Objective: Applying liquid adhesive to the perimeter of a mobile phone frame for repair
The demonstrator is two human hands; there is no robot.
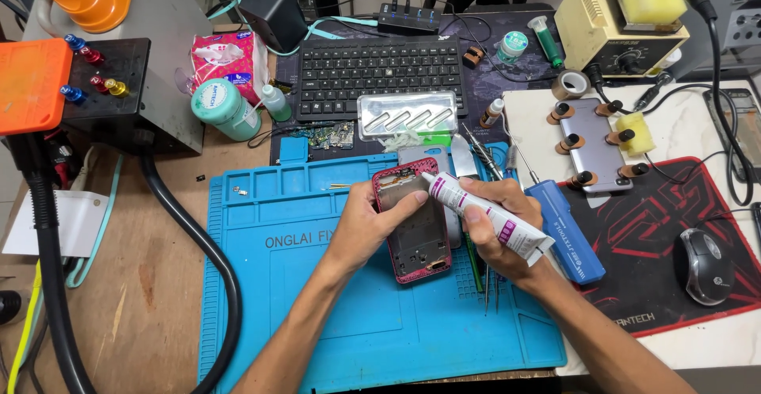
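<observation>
- The red-framed phone housing [414,221], opened with its inner boards showing, is held tilted above the blue repair mat [317,299].
- The left hand [369,223] clasps the housing's left edge, thumb over the rim.
- The right hand [495,223] is clenched around a white glue tube [485,210], its nozzle touching the housing's upper right edge.
- Both forearms reach in from below, converging over the mat.
- A blue screwdriver handle [564,231] lies just right of the right hand.

i see my left hand [366,223] and right hand [499,223] over a work mat [317,299], holding a phone frame [414,219] and a tube [487,213] between them. a keyboard [380,73] lies behind the mat, a computer mouse [704,265] far right, and a clamped phone [594,144] behind it.
</observation>
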